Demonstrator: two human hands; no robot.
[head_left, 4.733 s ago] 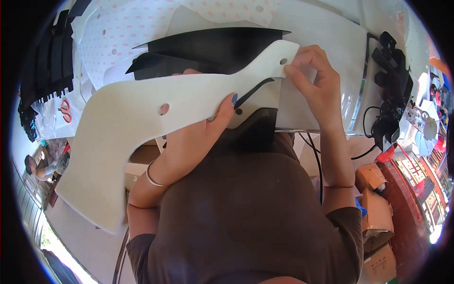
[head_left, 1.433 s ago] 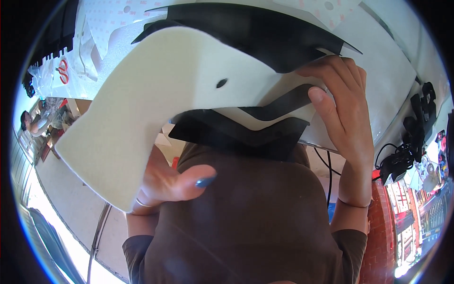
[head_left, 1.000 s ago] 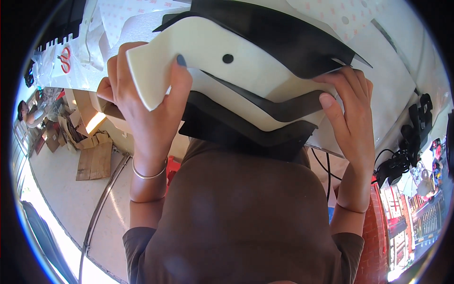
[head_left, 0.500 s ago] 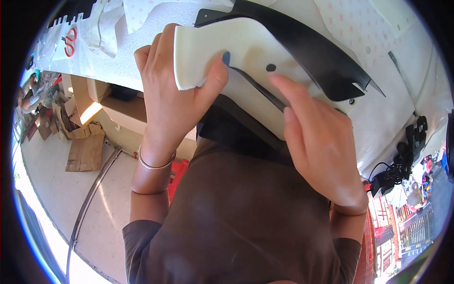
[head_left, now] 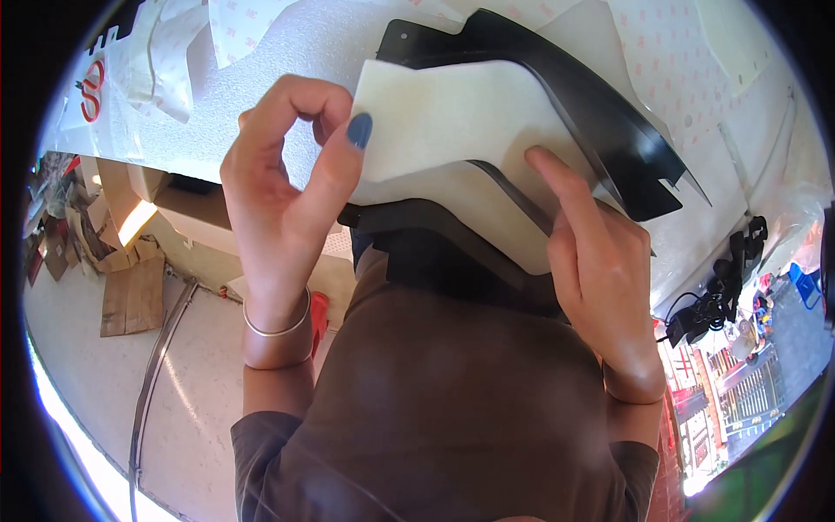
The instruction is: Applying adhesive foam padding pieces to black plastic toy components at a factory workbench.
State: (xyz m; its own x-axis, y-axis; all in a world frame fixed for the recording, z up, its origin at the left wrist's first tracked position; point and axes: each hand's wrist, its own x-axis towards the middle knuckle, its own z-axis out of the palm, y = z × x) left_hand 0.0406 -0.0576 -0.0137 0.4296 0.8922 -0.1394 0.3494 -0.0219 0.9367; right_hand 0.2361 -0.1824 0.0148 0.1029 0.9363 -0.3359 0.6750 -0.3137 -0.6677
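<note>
A curved cream pad, felt- or foam-like, lies over a long glossy black panel with a notched right end. My left hand pinches the pad's left edge between thumb and curled forefinger. On the pad's right part rests the outstretched forefinger of my right hand; its thumb points up beside the pad's lower edge, and the other fingers are bent and partly hidden. Below, nearer my body, a second pale pad shows on another dark curved panel.
Patterned backing sheets and clear plastic cover parts of the white table. A red-handled tool lies at far left. Black cables hang at the right edge. Cardboard boxes stand below left, beside a floor strip.
My left hand has shifted from gripping the pad's end to pinching its edge. Pad and panels sit slightly farther right and lower; the dark spot near my right forefinger is now covered.
</note>
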